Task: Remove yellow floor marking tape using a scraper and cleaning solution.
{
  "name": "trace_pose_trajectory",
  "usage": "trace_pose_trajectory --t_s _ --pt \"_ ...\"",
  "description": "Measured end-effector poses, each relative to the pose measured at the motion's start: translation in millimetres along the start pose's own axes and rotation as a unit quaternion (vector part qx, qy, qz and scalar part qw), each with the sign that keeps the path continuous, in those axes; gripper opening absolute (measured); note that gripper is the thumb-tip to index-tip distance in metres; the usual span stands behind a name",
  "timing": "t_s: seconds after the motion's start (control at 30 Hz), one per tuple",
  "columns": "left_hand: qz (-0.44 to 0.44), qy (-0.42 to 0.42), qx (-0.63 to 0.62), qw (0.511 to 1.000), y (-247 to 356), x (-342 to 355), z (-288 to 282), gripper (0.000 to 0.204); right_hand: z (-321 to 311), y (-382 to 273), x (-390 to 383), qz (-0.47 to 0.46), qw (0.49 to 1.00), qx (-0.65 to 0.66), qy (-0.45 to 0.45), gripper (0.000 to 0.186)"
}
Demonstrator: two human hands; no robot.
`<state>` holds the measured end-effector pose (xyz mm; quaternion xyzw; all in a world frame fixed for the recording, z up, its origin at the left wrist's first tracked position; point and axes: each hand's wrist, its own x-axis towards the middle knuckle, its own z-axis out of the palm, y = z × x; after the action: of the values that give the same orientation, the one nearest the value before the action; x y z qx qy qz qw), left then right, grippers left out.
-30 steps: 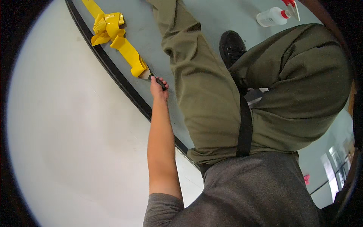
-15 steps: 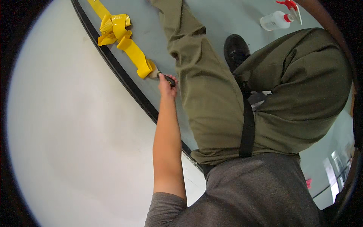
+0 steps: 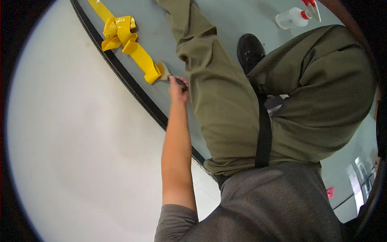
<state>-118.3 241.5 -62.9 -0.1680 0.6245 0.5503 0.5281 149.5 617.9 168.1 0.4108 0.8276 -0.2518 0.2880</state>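
Here in the head view, my left hand [image 3: 178,90] is closed round the black handle of a scraper [image 3: 164,71], fingers wrapped snugly, arm stretched out ahead of me, and the pale, flat blade is right up at the near end of the yellow tape [image 3: 141,58]! Whether the edge is under the tape or merely against it, I cannot tell. The tape lies on the grey floor [image 3: 161,44], its near end folded over, a crumpled, shiny bunch farther up, and a flatter length running on from there to the top edge. Close along its left goes the black strip [image 3: 133,90], edging the foot of the white wall [image 3: 80,121]. My right hand is outside this view, so how open it is I cannot tell. Just right of the scraper is my own leg in olive trousers [image 3: 219,88], the other leg bent, a black shoe [image 3: 250,50] between them, a black strap [image 3: 264,139] crossing the near thigh. And up at the top right, well apart from the tape, a white spray bottle [image 3: 291,18] with a red collar and trigger!
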Motion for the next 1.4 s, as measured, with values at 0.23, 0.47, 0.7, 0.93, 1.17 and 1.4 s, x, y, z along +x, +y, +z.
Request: trace_pose_trajectory --t_s 0.23,0.47,0.7,0.93,1.17,1.4 --pt "-0.007 -0.002 -0.12 0.993 -6 16 35 0.038 -4 3 -4 -0.012 1.0 -0.024 -0.004 0.046" --pt "0.028 0.087 0.134 0.987 -35 35 -5 0.044 -6 -4 4 -0.035 0.999 -0.021 -0.013 0.046" --pt "-0.04 0.004 -0.09 0.995 20 22 31 0.039 -12 -8 -5 -0.026 1.0 -0.012 -0.014 0.045" --pt "0.155 0.017 0.195 0.968 -27 56 -45 0.037 -17 -14 5 -0.066 0.998 -0.016 -0.005 0.045" --pt "-0.053 0.035 -0.064 0.996 39 26 25 0.033 -10 -7 -8 -0.037 0.999 0.02 0.004 0.044" --pt "-0.022 0.021 0.006 1.0 -34 -8 -10 0.037 -9 -5 -1 -0.032 0.999 0.0 -0.005 0.044"
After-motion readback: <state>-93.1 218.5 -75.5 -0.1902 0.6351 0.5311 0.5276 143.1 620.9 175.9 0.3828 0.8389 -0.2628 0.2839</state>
